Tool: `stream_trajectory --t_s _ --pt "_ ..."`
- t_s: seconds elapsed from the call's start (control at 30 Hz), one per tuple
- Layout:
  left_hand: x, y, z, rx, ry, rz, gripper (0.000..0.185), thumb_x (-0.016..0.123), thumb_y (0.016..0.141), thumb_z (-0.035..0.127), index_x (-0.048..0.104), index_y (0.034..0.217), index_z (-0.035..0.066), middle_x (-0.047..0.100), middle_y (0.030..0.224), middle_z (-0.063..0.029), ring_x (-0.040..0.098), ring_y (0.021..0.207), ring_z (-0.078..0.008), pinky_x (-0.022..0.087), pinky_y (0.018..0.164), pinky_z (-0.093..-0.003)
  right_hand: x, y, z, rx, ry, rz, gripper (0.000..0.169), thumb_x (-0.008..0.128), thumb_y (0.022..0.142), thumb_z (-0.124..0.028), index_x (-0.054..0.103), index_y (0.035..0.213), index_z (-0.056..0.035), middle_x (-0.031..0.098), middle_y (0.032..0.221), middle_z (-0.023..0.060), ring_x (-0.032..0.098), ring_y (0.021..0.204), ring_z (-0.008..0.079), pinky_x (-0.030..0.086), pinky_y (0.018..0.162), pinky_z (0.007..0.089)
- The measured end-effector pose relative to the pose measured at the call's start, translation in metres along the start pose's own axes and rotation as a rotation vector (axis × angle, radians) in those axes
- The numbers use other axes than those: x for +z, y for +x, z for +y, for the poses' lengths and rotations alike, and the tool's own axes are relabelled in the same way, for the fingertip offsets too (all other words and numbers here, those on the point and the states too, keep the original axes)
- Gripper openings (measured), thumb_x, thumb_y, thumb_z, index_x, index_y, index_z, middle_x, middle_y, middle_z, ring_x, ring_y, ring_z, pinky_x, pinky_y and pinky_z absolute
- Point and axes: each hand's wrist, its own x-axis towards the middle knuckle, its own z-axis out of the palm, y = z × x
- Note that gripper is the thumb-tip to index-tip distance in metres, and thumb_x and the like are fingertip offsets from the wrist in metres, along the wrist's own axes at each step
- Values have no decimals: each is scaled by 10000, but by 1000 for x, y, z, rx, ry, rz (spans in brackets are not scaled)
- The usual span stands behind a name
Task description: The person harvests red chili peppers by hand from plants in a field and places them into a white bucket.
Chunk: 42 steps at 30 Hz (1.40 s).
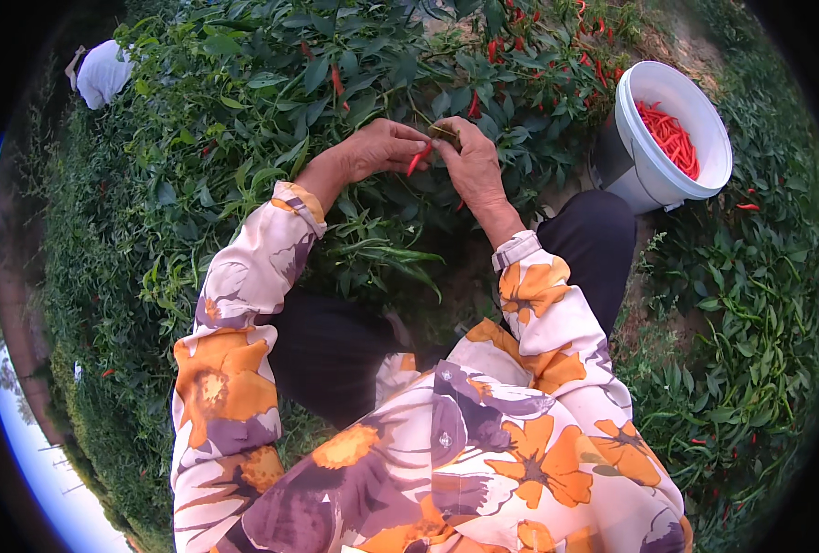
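Between the fingertips of my left hand (381, 148) is a red chili pepper (419, 159), its tip pointing down. My right hand (471, 159) is up against it, thumb and fingers pinched on a thin green stem (444, 130) near the pepper's top. Both hands are in front of a leafy chili plant (381, 76). More red chilies (337, 81) hang on it above my left hand, and another red chili (475, 105) hangs just beyond my right hand. Below the hands, long green chilies (399, 256) droop from a low branch.
A white plastic bucket (627, 104), tilted in this view and partly filled with red chilies (668, 138), stands beyond my right knee (592, 221). Dense pepper plants (748, 325) grow along the right side. At the far upper left is a white cloth-like object (105, 72) among the foliage.
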Motion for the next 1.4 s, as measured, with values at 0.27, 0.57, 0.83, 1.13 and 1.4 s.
stream_trajectory --t_s 0.27,0.57,0.83,1.13,1.4 --pt "11 7 -14 186 114 144 247 618 812 135 574 1033 34 614 948 -38 595 857 -119 483 784 -270 9 2 4 304 450 15 197 607 773 -85 556 932 18 605 820 53 556 749 114 451 656 250" --pt "4 5 -18 255 -272 150 205 567 841 119 495 1020 51 576 924 -40 584 844 -149 493 783 -301 3 16 9 832 1530 -89 238 457 904 -155 500 1054 25 567 890 81 468 620 104 392 563 220" --pt "8 -1 -11 238 -278 155 212 560 853 118 484 1037 45 571 927 -46 584 855 -145 500 762 -287 2 16 -4 630 1061 -140 299 538 876 -262 523 999 11 549 776 17 450 602 81 390 568 209" --pt "9 -1 -15 303 -246 224 164 532 866 108 487 1009 42 561 877 -39 575 791 -124 495 728 -257 4 30 5 941 1444 -185 157 466 893 -143 546 912 -10 448 700 -11 374 534 65 359 499 189" --pt "-9 11 -26 313 -516 183 132 470 904 114 511 999 33 552 858 -30 522 719 -97 402 561 -228 13 58 -26 568 939 -276 361 381 934 -265 524 1040 49 556 970 123 520 828 185 439 738 319"
